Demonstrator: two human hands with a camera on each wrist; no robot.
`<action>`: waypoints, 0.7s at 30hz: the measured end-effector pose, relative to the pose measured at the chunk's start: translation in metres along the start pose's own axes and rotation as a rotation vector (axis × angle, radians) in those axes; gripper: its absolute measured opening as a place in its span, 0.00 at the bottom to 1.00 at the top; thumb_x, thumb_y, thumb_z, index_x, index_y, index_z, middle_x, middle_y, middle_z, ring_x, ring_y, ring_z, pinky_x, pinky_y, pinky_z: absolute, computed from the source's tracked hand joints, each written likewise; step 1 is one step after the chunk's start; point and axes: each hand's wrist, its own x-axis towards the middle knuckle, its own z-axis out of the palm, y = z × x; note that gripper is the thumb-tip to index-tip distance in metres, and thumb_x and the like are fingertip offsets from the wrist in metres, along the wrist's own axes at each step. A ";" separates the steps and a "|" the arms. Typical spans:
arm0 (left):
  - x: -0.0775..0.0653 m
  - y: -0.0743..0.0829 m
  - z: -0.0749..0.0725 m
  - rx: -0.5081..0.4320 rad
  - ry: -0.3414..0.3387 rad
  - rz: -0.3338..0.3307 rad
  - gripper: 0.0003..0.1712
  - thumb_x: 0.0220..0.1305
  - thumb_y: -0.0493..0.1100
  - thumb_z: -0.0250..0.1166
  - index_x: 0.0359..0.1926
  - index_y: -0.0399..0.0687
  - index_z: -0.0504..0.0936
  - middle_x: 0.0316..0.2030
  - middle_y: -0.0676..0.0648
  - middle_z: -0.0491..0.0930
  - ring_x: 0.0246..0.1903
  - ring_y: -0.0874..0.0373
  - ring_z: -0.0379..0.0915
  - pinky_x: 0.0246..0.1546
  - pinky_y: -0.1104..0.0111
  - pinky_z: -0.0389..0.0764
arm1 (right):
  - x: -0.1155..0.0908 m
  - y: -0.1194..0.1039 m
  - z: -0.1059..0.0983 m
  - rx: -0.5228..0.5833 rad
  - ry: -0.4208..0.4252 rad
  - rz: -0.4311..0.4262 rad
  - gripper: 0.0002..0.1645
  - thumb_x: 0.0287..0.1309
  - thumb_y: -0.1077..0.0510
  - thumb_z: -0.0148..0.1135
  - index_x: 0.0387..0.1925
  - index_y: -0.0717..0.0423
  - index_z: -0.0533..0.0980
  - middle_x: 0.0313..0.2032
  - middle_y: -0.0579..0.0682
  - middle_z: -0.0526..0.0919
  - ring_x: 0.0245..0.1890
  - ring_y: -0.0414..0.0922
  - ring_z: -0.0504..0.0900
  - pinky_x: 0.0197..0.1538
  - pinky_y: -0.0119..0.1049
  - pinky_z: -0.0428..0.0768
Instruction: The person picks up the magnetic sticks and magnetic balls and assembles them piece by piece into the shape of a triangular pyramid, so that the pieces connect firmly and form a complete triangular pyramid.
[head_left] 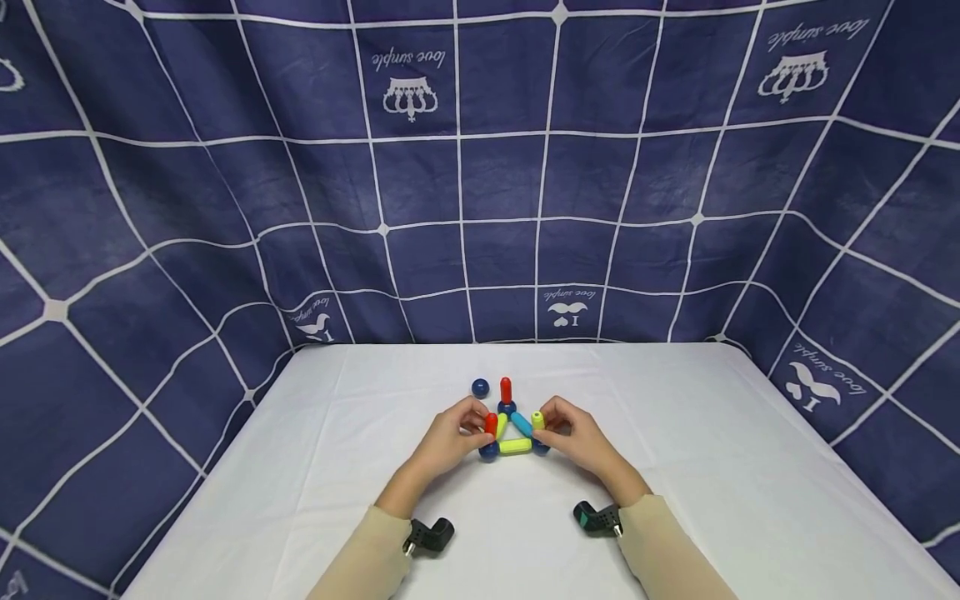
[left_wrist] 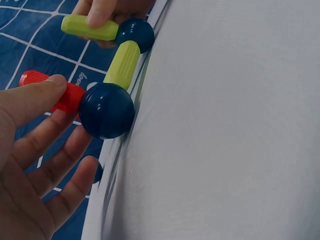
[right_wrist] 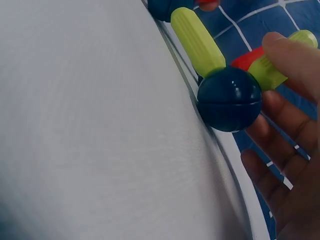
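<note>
Left hand point(head_left: 452, 437): you're pinching the red rod point(head_left: 491, 423).
Loose ball point(head_left: 480, 387): just beyond your left hand.
Rod triangle point(head_left: 514, 447): between your hands, another red rod point(head_left: 506, 390) upright at its far corner.
Right hand point(head_left: 576, 435): apart from the left, you're pinching the upright lime rod point(head_left: 537, 420).

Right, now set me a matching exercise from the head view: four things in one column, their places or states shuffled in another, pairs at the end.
Column one
1. Left hand
2. Right hand
3. Light-blue rod
4. Loose dark-blue ball

Column two
A. Forms one side of the triangle of joined pieces
B. Pinches an upright yellow-green rod
C. Sits on the white table, apart from the triangle
D. Pinches an upright red rod

Pairs: 1-D, 2-B, 3-A, 4-C
</note>
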 end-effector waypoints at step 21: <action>-0.001 0.005 0.013 0.138 0.053 -0.003 0.16 0.60 0.38 0.72 0.49 0.51 0.82 0.37 0.50 0.87 0.34 0.63 0.77 0.34 0.75 0.77 | 0.003 -0.007 0.011 -0.194 0.037 -0.070 0.13 0.53 0.53 0.75 0.35 0.45 0.77 0.27 0.40 0.77 0.28 0.35 0.73 0.33 0.28 0.75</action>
